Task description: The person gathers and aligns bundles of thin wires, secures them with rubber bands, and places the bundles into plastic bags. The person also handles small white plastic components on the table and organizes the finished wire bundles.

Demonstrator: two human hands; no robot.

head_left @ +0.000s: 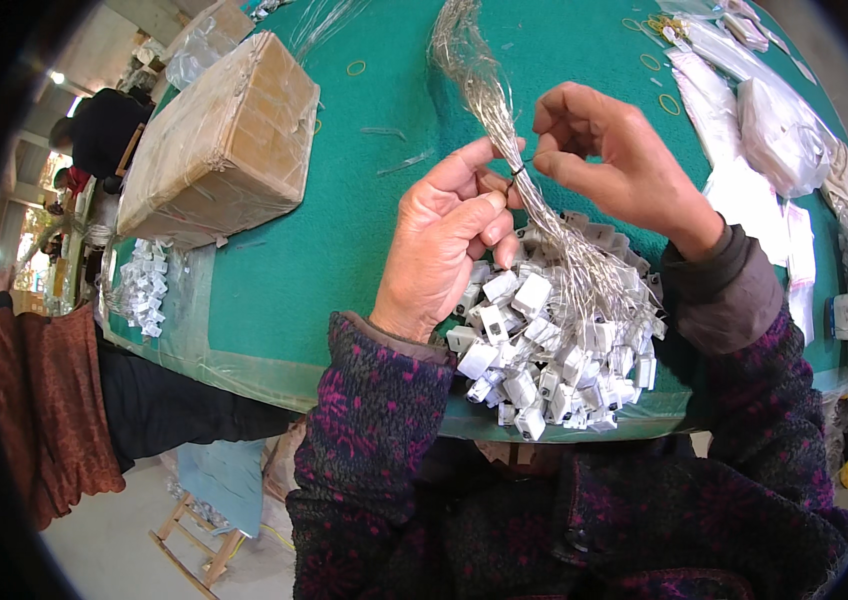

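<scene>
My left hand (429,240) is closed round a bundle of thin silvery wires (500,122), fingers and thumb pressed against it. A thin dark tie (517,172) circles the bundle just beside those fingertips. To its right, my right hand (624,160) has its fingers curled and thumb drawn in close to the tie; whatever is between its fingertips is too small to make out. Below the hands, the wires fan out into a heap of small white plastic battery boxes (544,375) at the table's near edge. The far end of the bundle trails away across the table.
A taped cardboard box (229,135) stands left on the green table (374,290). More white boxes (142,285) lie beyond it. Yellow rubber bands (669,104) and clear plastic bags (784,135) lie at right. A person in dark clothes (109,130) is at far left.
</scene>
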